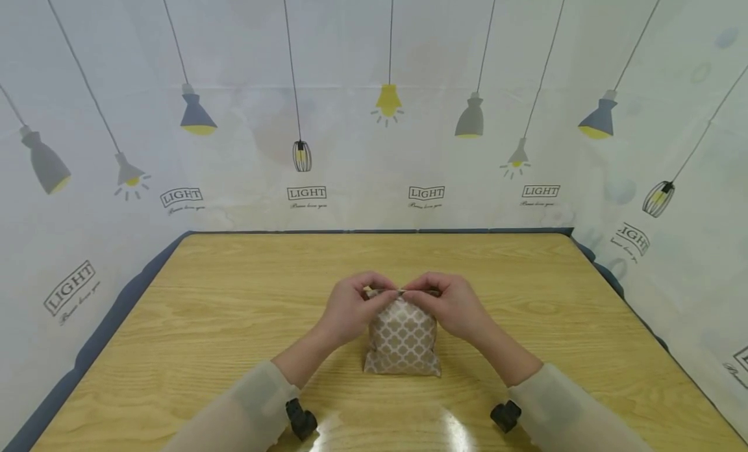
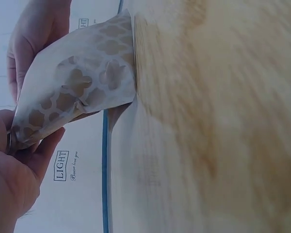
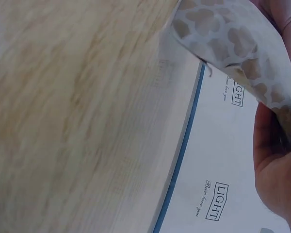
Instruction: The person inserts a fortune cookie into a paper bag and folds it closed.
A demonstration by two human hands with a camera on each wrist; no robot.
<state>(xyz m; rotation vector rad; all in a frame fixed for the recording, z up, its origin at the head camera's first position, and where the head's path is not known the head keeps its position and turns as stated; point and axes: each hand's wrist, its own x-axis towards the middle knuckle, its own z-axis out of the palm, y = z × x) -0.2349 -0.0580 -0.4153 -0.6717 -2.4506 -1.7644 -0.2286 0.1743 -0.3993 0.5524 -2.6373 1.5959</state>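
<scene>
A small beige pouch [image 1: 403, 338] with a white lattice pattern stands upright on the wooden table, its lower edge touching the surface. At its top left, my left hand [image 1: 355, 307] pinches the edge between thumb and fingers. Opposite it, my right hand [image 1: 452, 302] pinches the top right edge, and the two thumbs nearly meet at the middle. From the left wrist view, the pouch [image 2: 82, 77] looks plump and tilted. The right wrist view shows its side [image 3: 237, 43] with the edge between the right thumb and fingers. Whatever is inside is hidden.
The wooden table [image 1: 234, 289] spreads around the pouch, with a dark blue edge strip [image 1: 380, 231] at the back. A pale curtain [image 1: 350, 43] printed with lamps encloses the back and both sides. Black wrist cameras sit at the left cuff [image 1: 300, 418] and right cuff [image 1: 506, 415].
</scene>
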